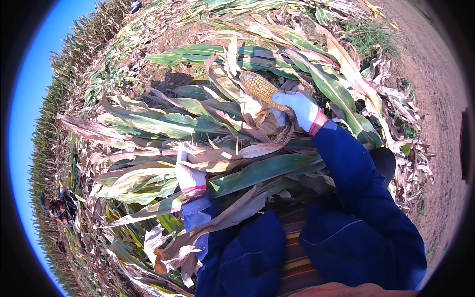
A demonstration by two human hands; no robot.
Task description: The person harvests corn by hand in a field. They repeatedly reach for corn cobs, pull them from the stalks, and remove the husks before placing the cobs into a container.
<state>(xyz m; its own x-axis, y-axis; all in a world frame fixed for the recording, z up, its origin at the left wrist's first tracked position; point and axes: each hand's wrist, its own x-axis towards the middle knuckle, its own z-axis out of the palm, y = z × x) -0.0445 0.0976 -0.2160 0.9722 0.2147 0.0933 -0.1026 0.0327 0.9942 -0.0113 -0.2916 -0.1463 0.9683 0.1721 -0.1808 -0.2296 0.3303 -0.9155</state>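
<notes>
A yellow ear of corn (260, 88), its kernels bare, points up and to the left from my right hand (300, 106). That hand wears a white glove with a red cuff band and is closed around the ear's lower end. Pale, peeled husk (267, 121) hangs just below it. My left hand (189, 174), gloved alike, is lower and to the left among dry corn leaves (213, 156). It is closed on them, with its fingers partly hidden beneath. Green and brown corn stalks with long leaves (163, 123) lie heaped under both hands.
A long green leaf (267, 173) crosses in front of my body. Standing corn (79, 59) lines the far left, where another person (64, 205) is partly seen. Bare brown soil (430, 84) runs along the right. Yellow ears (374, 10) lie at the top right.
</notes>
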